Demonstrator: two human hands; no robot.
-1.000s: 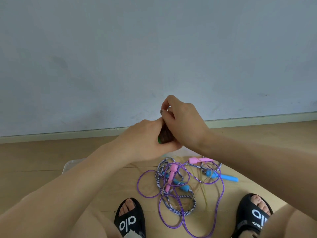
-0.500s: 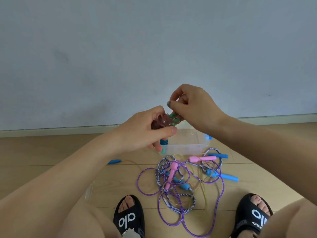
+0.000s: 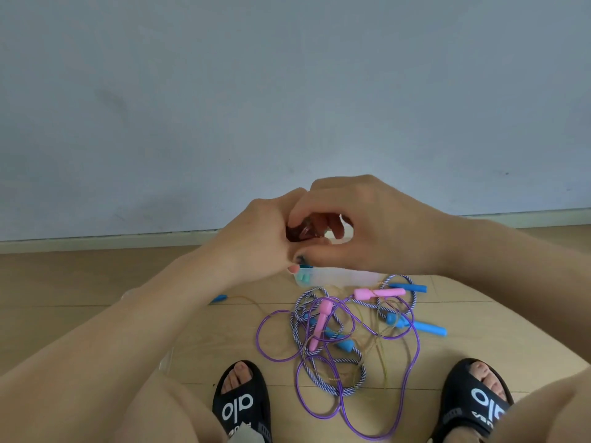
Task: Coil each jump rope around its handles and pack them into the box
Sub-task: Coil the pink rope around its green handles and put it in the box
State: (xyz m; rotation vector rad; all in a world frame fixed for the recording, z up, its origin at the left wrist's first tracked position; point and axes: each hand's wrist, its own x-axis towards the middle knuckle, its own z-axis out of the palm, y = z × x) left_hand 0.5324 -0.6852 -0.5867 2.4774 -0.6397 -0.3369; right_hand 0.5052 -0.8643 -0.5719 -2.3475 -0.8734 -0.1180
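Your left hand [image 3: 256,238] and right hand [image 3: 377,225] have closed together again, fingers clamped on the dark red translucent coiled rope [image 3: 302,230]. The bundle now hangs just above the clear plastic box [image 3: 345,278], so packing looks imminent; the purple rope [image 3: 412,356] awaits coiling.

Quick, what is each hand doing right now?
Left hand: closed on the dark red rope bundle.
Right hand: fingers curled at the same bundle.

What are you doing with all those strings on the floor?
A person is tidying up jump ropes. Both hands, the left hand and the right hand, are closed around a dark red rope bundle, held above a clear box. On the floor, a purple rope with pink handles, a striped rope and blue handles lie in a tangle, not yet coiled.
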